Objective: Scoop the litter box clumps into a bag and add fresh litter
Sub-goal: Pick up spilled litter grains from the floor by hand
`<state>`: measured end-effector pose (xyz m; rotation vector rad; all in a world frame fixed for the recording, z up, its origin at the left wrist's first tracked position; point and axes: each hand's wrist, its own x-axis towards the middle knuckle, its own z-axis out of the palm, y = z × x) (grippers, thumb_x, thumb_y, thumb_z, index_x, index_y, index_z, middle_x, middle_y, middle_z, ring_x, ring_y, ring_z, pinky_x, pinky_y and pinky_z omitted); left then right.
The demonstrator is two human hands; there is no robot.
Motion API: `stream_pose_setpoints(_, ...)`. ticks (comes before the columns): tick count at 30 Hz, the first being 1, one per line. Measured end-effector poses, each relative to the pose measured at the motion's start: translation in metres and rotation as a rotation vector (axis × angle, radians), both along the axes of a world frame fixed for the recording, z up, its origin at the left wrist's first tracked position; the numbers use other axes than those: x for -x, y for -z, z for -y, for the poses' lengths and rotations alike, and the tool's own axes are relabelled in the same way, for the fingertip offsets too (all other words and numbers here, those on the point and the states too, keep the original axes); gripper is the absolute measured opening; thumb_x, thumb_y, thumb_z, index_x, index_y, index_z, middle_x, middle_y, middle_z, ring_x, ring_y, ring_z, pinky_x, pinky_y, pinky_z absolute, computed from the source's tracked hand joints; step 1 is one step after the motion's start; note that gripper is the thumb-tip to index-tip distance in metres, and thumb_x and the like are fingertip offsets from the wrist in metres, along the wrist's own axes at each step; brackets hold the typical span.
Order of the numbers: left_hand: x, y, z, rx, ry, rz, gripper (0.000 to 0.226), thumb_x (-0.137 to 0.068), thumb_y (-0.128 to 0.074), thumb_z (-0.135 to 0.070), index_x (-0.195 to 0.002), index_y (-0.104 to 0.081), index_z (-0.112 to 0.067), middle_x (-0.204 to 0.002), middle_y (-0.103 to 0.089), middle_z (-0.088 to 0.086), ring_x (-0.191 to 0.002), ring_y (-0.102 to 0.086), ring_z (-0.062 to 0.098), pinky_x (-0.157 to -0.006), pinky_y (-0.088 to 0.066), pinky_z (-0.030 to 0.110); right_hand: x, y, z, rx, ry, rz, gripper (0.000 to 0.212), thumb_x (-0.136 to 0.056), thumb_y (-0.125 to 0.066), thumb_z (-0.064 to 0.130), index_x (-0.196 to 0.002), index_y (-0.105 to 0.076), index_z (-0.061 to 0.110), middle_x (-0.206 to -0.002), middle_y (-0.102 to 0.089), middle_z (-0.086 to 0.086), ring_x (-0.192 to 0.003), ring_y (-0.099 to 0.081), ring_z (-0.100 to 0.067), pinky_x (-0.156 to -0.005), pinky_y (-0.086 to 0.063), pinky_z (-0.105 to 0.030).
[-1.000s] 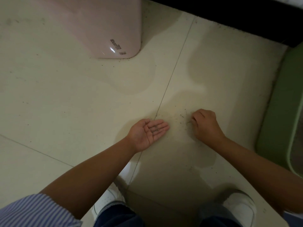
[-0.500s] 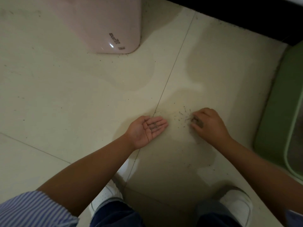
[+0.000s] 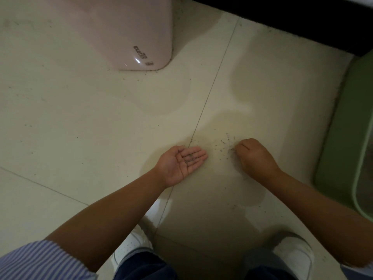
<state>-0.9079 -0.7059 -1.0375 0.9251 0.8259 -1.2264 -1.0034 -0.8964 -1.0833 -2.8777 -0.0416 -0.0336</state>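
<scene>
Small dark litter grains lie scattered on the pale floor tiles. My left hand lies palm up on the floor with its fingers straight, and a small heap of grains sits on them. Just right of the scatter, my right hand is knuckles up with its fingers curled down, the tips bunched on grains at the floor. The fingertips themselves are hidden. The green litter box stands at the right edge, with only its side and rim in view.
A pink plastic bin stands on the floor at the top left. A dark strip runs along the top right. My white shoes are at the bottom. More stray grains dot the tiles near the litter box.
My right hand has curled its fingers down again at the grains, staying in nearly the same spot. My left hand stays palm up with the grains on it.
</scene>
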Motion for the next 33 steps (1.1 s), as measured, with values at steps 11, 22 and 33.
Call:
stream_pose_setpoints(11,0.0,0.006,-0.002,0.026,-0.016,-0.013,0.049,-0.098,-0.022,-0.018,-0.127,-0.042,0.016,-0.073,-0.071,0.021,-0.114,-0.051,0.037,-0.092,-0.042,0.04,-0.02,-0.03,-0.034,-0.365,0.023,-0.05,0.03,-0.077,-0.039,0.015,-0.067,-0.061,-0.002,-0.064,-0.06,-0.015,-0.061,-0.055,-0.021,-0.058,-0.035,-0.019)
stream_pose_setpoints(22,0.001,0.008,-0.002,0.027,-0.013,-0.04,0.043,-0.099,-0.022,-0.017,-0.106,-0.05,0.016,-0.071,-0.071,0.021,-0.128,-0.041,0.037,-0.094,-0.037,0.04,-0.012,-0.02,-0.008,-0.142,0.129,-0.055,0.035,-0.073,-0.044,0.017,-0.076,-0.07,-0.006,-0.076,-0.069,-0.02,-0.067,-0.067,-0.036,-0.068,-0.051,-0.029)
stream_pose_setpoints(33,0.002,0.011,-0.004,0.058,-0.019,-0.006,0.044,-0.098,-0.023,-0.017,-0.092,-0.057,0.009,-0.074,-0.071,0.021,-0.079,-0.07,0.03,-0.091,-0.043,0.039,0.002,-0.011,0.007,-0.075,-0.116,-0.043,0.02,-0.076,-0.048,0.002,-0.077,-0.067,-0.006,-0.077,-0.066,-0.016,-0.081,-0.044,-0.02,-0.073,-0.038,-0.024)
